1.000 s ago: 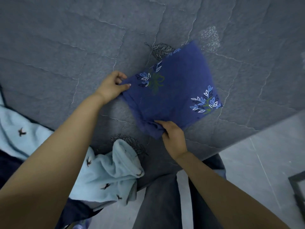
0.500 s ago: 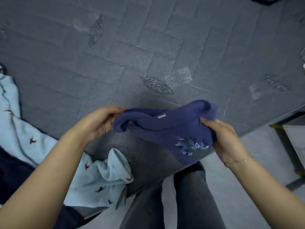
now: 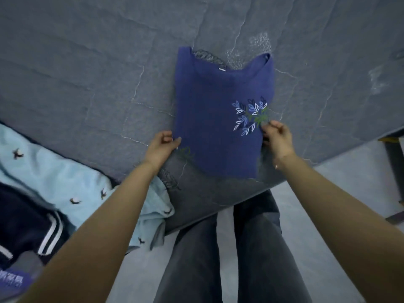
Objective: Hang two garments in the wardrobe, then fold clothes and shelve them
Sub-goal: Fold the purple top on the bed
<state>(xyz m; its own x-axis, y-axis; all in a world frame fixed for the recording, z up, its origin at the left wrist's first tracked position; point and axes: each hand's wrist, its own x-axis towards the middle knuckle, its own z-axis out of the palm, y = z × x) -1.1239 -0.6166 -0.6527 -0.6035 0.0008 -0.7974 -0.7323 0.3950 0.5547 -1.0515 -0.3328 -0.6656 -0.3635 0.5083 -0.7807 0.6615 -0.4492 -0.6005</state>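
Half a second ago bunched, the blue top (image 3: pixel 218 119) is now lying folded on the bed (image 3: pixel 87 73); left hand (image 3: pixel 160 147) and right hand (image 3: pixel 276 138) are pinching its nine and three o'clock edges, shelving coming soon.

From where I sit, the grey quilt (image 3: pixel 109 68) lies bare to the left of and beyond the blue top (image 3: pixel 218 119), so my hands could pass there freely. The top itself fills the middle, with my left hand (image 3: pixel 160 148) pinching its left edge and my right hand (image 3: pixel 276 138) its right edge. Low on the left, the light blue garment (image 3: pixel 56 180) and a navy striped one (image 3: pixel 24 224) crowd the bed's near edge. Dark furniture (image 3: pixel 393 162) stands by the bed at the right.
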